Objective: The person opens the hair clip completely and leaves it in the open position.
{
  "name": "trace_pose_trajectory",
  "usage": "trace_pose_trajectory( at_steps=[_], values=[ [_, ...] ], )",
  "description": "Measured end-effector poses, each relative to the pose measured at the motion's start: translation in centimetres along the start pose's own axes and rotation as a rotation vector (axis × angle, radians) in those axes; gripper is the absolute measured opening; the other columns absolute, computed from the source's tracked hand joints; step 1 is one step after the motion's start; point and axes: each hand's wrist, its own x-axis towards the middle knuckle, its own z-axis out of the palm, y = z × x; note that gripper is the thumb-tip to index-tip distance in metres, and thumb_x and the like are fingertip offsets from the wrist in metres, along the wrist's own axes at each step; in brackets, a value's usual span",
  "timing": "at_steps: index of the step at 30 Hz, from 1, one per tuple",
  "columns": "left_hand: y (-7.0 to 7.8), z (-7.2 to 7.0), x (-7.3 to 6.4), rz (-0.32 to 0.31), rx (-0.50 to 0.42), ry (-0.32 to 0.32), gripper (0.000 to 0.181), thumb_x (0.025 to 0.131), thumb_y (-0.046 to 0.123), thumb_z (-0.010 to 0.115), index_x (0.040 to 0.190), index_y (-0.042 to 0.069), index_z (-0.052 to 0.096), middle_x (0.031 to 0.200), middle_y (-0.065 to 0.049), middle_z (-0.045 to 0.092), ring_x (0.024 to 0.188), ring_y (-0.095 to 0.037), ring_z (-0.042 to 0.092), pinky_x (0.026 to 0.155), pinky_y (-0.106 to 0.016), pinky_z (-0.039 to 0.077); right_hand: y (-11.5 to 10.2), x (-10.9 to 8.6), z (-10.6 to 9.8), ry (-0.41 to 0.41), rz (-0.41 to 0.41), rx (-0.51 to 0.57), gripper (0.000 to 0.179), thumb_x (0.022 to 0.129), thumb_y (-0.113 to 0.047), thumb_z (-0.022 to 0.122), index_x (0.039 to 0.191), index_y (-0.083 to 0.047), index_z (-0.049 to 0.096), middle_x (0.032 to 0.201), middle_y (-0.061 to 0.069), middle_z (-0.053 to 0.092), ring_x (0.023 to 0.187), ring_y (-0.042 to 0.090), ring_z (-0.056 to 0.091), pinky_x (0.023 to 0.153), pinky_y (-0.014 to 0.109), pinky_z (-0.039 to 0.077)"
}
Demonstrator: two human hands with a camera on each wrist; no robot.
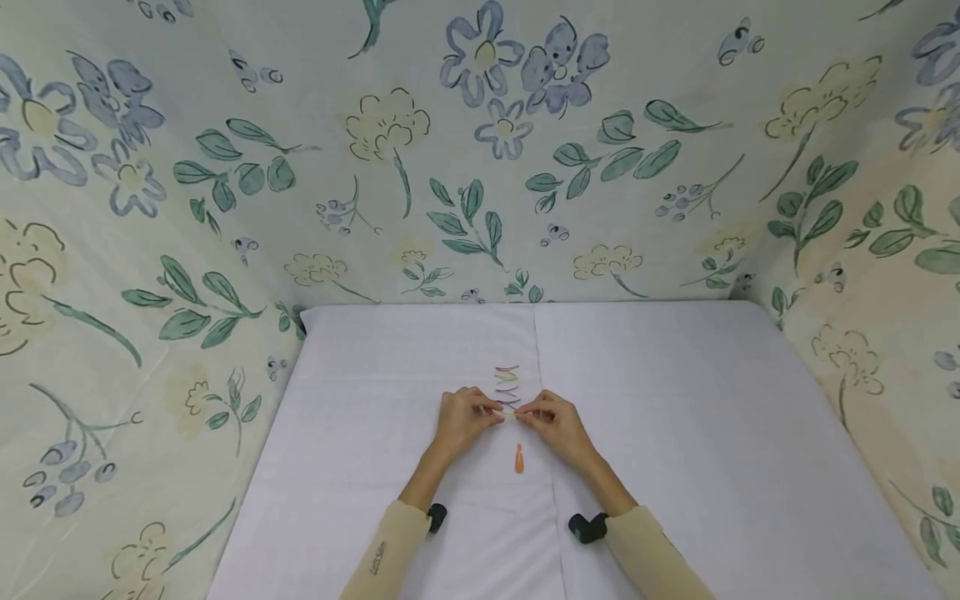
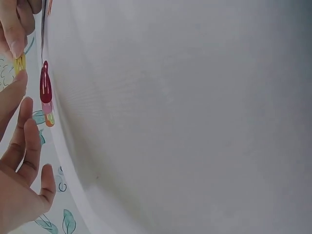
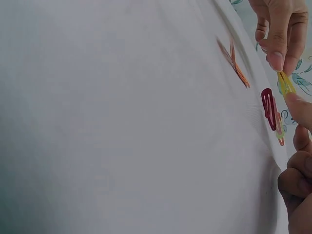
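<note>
A small yellow snap hair clip (image 3: 285, 84) is stretched between the fingertips of both hands. My left hand (image 1: 462, 417) pinches one end of it, its other fingers spread loosely in the left wrist view. The opposite end is pinched by my right hand (image 1: 555, 423), whose remaining fingers are curled. Just beyond the hands, more hair clips lie in a short column: a dark red clip (image 2: 46, 85) nearest, then a pink clip (image 2: 47, 107), with green and orange ones farther off. Nearer the body lies an orange clip (image 1: 519, 459), its two parts spread apart in the right wrist view.
A white cloth (image 1: 660, 417) covers the table, with a fold line running front to back right of the clips. Floral fabric (image 1: 480, 233) hangs behind and at both sides. Dark wrist devices (image 1: 588, 528) sit at the sleeve cuffs.
</note>
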Motion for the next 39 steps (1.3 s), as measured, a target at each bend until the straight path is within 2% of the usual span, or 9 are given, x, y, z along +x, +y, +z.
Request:
trace_pose_trajectory(
  at_steps=[10, 15, 24, 31, 39],
  values=[
    [0.15, 0.14, 0.31, -0.022, 0.027, -0.019, 0.016, 0.073, 0.015, 0.094, 0.086, 0.019, 0.085, 0.072, 0.001, 0.073, 0.067, -0.015, 0.062, 0.078, -0.032, 0.035, 0.24, 0.16, 0.28, 0.054, -0.011, -0.026, 0.007, 0.085, -0.011, 0.085, 0.092, -0.013, 0.084, 0.078, 0.001, 0.064, 0.065, 0.006, 0.044, 0.057, 0.020, 0.036],
    [0.15, 0.20, 0.51, -0.030, 0.059, -0.055, 0.016, 0.074, 0.014, 0.093, 0.088, 0.019, 0.085, 0.072, 0.001, 0.073, 0.067, -0.012, 0.060, 0.077, -0.031, 0.032, 0.36, 0.32, 0.33, 0.037, 0.021, -0.057, 0.008, 0.086, -0.010, 0.084, 0.093, -0.013, 0.084, 0.079, 0.001, 0.066, 0.065, 0.006, 0.045, 0.058, 0.020, 0.037],
    [0.15, 0.30, 0.55, -0.030, 0.074, -0.106, 0.017, 0.076, 0.011, 0.091, 0.090, 0.015, 0.084, 0.073, 0.000, 0.073, 0.066, -0.010, 0.060, 0.076, -0.031, 0.030, 0.27, 0.47, 0.57, 0.011, 0.020, -0.200, 0.006, 0.088, -0.010, 0.083, 0.094, -0.012, 0.084, 0.075, -0.003, 0.062, 0.063, 0.005, 0.047, 0.058, 0.019, 0.039],
    [0.05, 0.31, 0.77, -0.053, 0.083, -0.152, 0.017, 0.078, 0.011, 0.089, 0.094, 0.016, 0.084, 0.073, 0.001, 0.072, 0.065, -0.008, 0.058, 0.077, -0.031, 0.032, 0.10, 0.45, 0.59, 0.010, 0.035, -0.220, 0.006, 0.088, -0.012, 0.083, 0.094, -0.013, 0.083, 0.075, -0.005, 0.062, 0.063, 0.005, 0.047, 0.057, 0.019, 0.039],
    [-0.16, 0.33, 0.90, -0.036, 0.093, -0.139, 0.018, 0.078, 0.011, 0.089, 0.095, 0.015, 0.083, 0.072, 0.001, 0.071, 0.063, -0.007, 0.056, 0.075, -0.031, 0.032, 0.14, 0.48, 0.65, 0.023, 0.013, -0.231, 0.005, 0.088, -0.011, 0.082, 0.093, -0.013, 0.083, 0.074, -0.005, 0.063, 0.063, 0.004, 0.047, 0.057, 0.019, 0.039]
  ],
)
